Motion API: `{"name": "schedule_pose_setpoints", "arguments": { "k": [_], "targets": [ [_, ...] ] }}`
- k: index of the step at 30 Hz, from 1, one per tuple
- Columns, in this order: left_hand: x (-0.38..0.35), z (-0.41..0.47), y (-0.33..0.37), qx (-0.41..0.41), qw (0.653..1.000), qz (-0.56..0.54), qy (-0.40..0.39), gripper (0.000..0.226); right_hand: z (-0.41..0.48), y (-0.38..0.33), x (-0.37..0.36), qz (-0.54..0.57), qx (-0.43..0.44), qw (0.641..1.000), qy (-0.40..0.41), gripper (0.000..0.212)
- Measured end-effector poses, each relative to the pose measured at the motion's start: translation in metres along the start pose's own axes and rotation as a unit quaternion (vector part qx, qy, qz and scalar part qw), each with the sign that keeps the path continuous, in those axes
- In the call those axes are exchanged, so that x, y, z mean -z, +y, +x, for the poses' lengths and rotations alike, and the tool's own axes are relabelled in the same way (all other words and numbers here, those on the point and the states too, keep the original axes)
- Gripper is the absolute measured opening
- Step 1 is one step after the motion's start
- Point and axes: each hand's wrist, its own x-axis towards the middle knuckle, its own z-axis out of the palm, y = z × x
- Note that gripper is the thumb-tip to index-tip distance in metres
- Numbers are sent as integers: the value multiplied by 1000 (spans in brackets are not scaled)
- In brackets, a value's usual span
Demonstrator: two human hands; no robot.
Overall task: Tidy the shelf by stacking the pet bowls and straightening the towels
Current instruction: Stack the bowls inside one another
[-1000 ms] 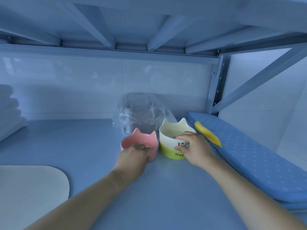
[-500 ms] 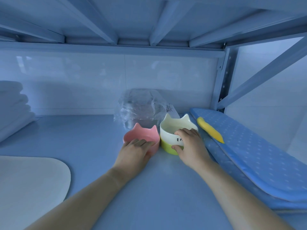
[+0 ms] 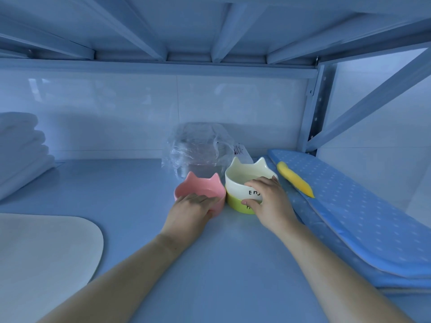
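A pink cat-eared pet bowl (image 3: 201, 186) sits on the shelf board, and my left hand (image 3: 190, 210) grips its near rim with fingers curled over the edge. Right beside it a white cat-eared bowl (image 3: 242, 178) is nested in a yellow-green bowl (image 3: 235, 203). My right hand (image 3: 270, 203) holds the white bowl's near side, thumb on its wall and fingers over the rim. A stack of folded white towels (image 3: 21, 150) lies at the far left of the shelf.
A crumpled clear plastic bag (image 3: 198, 148) stands behind the bowls against the back wall. A blue dotted ironing board (image 3: 363, 213) with a yellow piece (image 3: 295, 179) on it lies along the right. A cream mat (image 3: 42, 257) lies at the near left.
The view has shifted slightly. Both hands stay on their bowls; the right hand's fingers have moved up over the white bowl's rim.
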Motion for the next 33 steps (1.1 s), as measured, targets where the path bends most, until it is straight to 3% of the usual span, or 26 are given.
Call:
{"name": "schedule_pose_setpoints", "arguments": {
  "k": [11, 15, 18, 22, 28, 33],
  "targets": [
    [1, -4, -7, -7, 999, -28, -17, 51, -1, 3, 1, 13, 11, 1000, -1, 32],
    [-4, 4, -2, 16, 1000, 10, -25, 49, -4, 2, -1, -10, 22, 1000, 3, 37],
    [-5, 4, 2, 20, 999, 41, -15, 49, -7, -2, 0, 2, 50, 998, 33, 47],
    [5, -9, 1, 26, 999, 46, 1, 50, -13, -21, 0, 15, 130, 989, 68, 40],
    [33, -37, 11, 74, 997, -12, 29, 40, -25, -47, -4, 41, 158, 984, -71, 34],
    [55, -71, 11, 117, 993, -9, 10, 38, -36, -75, -4, 77, 151, 977, -127, 28]
  ]
}}
